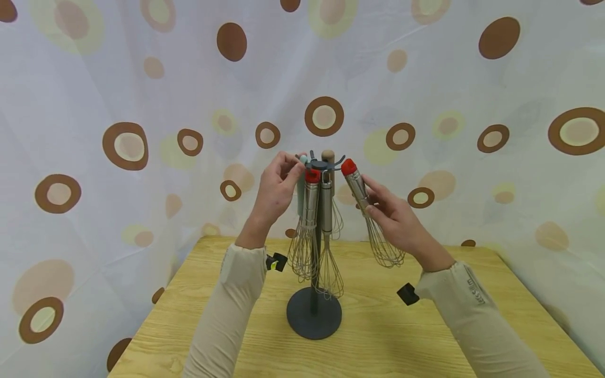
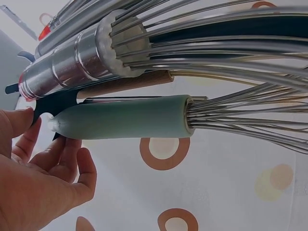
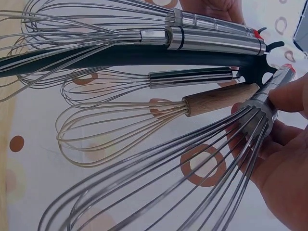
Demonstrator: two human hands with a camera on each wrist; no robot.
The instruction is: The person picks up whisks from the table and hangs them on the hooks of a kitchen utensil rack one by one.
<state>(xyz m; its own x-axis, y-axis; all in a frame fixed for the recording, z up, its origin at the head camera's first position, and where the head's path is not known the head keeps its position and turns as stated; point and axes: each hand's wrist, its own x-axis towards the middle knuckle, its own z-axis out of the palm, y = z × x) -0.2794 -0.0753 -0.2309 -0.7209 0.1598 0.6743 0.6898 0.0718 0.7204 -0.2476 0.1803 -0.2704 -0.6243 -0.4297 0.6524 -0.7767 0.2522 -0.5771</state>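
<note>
My right hand (image 1: 394, 215) grips a steel whisk (image 1: 357, 190) with a red end cap by its handle. The whisk is tilted, its cap close beside a hook at the right of the black rotating stand (image 1: 319, 165); its wires (image 3: 159, 178) point down. My left hand (image 1: 279, 184) pinches a dark hook of the stand with thumb and fingertips, right at the top end of a green-handled whisk (image 2: 125, 118). Another red-capped steel whisk (image 1: 311, 202) and a plain steel whisk (image 1: 326, 207) hang at the front of the stand.
A wooden-handled whisk (image 3: 216, 99) and a slim steel-handled whisk (image 3: 192, 77) hang at the back of the stand. Its round black base (image 1: 314, 320) stands on the wooden table (image 1: 378, 325). A dotted curtain (image 1: 189, 79) surrounds the table's back and sides.
</note>
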